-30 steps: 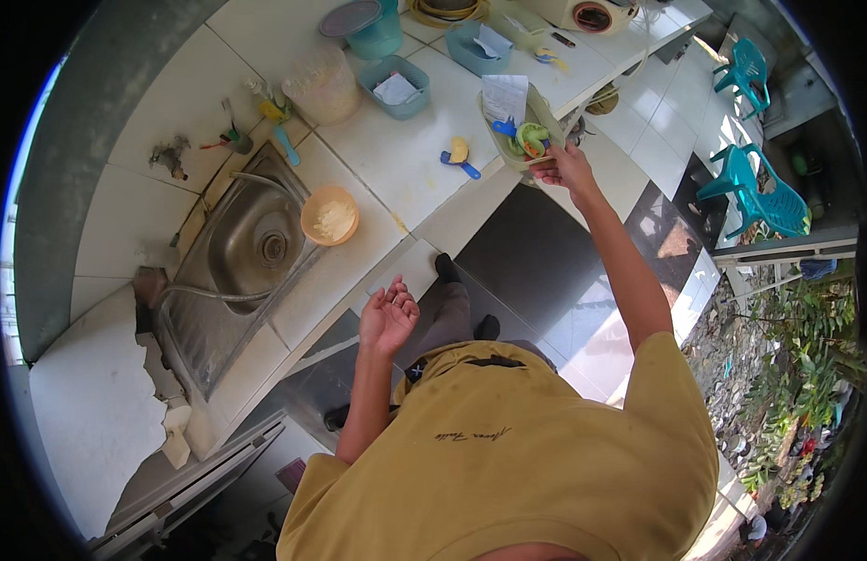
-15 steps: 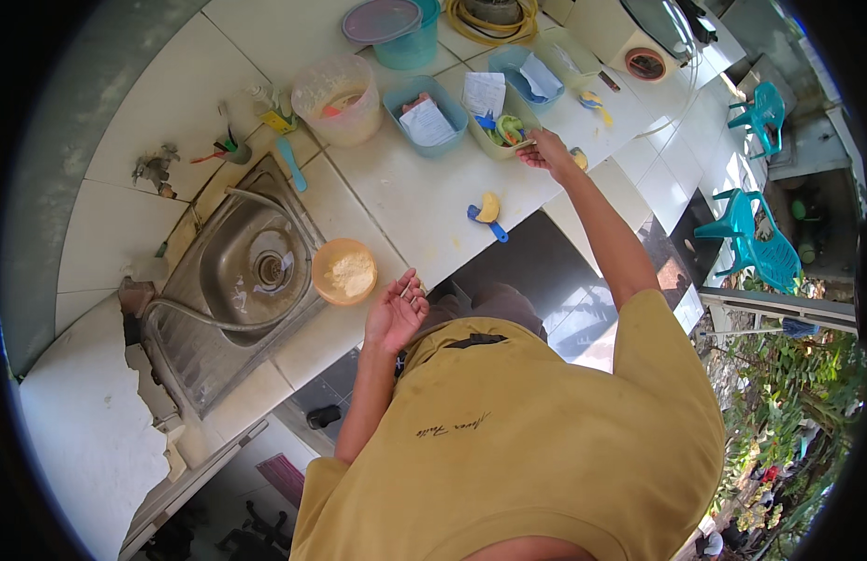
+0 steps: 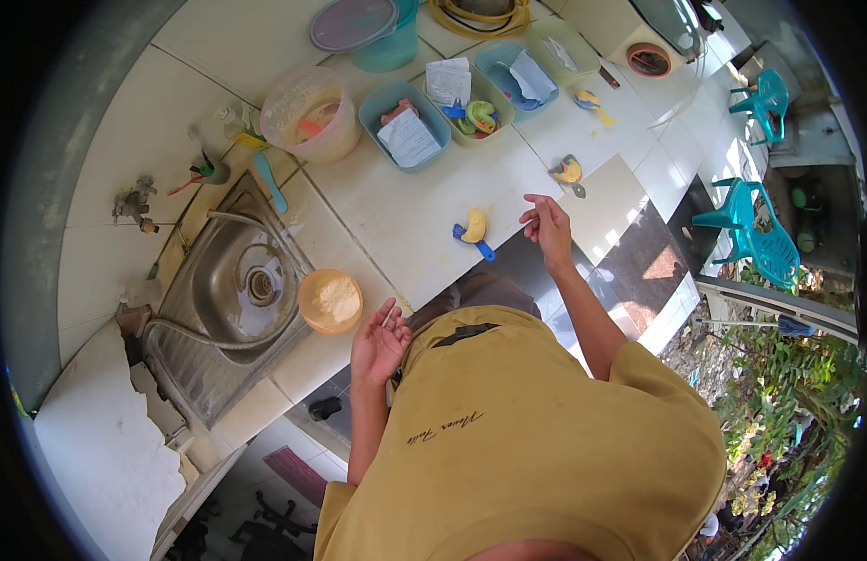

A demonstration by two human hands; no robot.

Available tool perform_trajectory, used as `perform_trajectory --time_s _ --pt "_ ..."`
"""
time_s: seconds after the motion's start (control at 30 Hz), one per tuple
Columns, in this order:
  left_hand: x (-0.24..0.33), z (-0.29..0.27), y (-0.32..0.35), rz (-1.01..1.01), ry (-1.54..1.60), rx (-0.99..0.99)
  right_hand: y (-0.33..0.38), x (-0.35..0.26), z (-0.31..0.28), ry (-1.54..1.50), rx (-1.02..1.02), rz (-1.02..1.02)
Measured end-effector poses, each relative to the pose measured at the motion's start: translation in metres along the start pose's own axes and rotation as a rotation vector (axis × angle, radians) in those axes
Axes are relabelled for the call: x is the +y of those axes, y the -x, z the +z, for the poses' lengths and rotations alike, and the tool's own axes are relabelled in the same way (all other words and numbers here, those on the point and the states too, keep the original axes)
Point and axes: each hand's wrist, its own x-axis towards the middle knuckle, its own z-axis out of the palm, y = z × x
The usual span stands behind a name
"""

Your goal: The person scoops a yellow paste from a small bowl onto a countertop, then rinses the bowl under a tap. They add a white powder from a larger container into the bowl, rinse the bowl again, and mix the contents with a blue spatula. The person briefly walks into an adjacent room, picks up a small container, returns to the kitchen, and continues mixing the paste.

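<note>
My left hand (image 3: 377, 344) hangs open, palm up, at the counter's front edge, just right of an orange bowl (image 3: 330, 300) holding pale powder. My right hand (image 3: 548, 224) hovers over the white tiled counter (image 3: 424, 210) with fingers loosely curled and nothing in it. It is right of a blue-handled tray with yellow material (image 3: 474, 230) and below another small yellow-filled tray (image 3: 568, 171). Behind them stand a blue tub (image 3: 404, 113) with a paper slip and a green tub (image 3: 480, 105) with coloured pieces.
A steel sink (image 3: 229, 290) with a hose lies at left, a tap (image 3: 132, 200) on the wall behind. A clear tub (image 3: 311, 114), a teal lidded container (image 3: 368, 28) and another blue tub (image 3: 519, 73) line the back. Teal plastic chairs (image 3: 756, 234) stand at right.
My right hand has drawn back from the green tub toward the counter's front. The view has shifted, so the sink and tubs now sit lower and nearer.
</note>
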Motion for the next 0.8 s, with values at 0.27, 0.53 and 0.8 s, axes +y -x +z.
perform_trajectory --time_s 0.27,0.53,0.8 --pt "-0.015 -0.057 0.013 0.060 0.255 0.175 -0.002 0.035 -0.085 -0.085 0.377 0.119" --pt "-0.027 -0.074 0.004 0.177 0.304 0.227 -0.051 0.034 -0.105 -0.198 0.482 0.180" --pt "-0.025 -0.066 -0.002 0.316 0.457 0.021 -0.008 -0.047 -0.021 -0.162 0.177 -0.312"
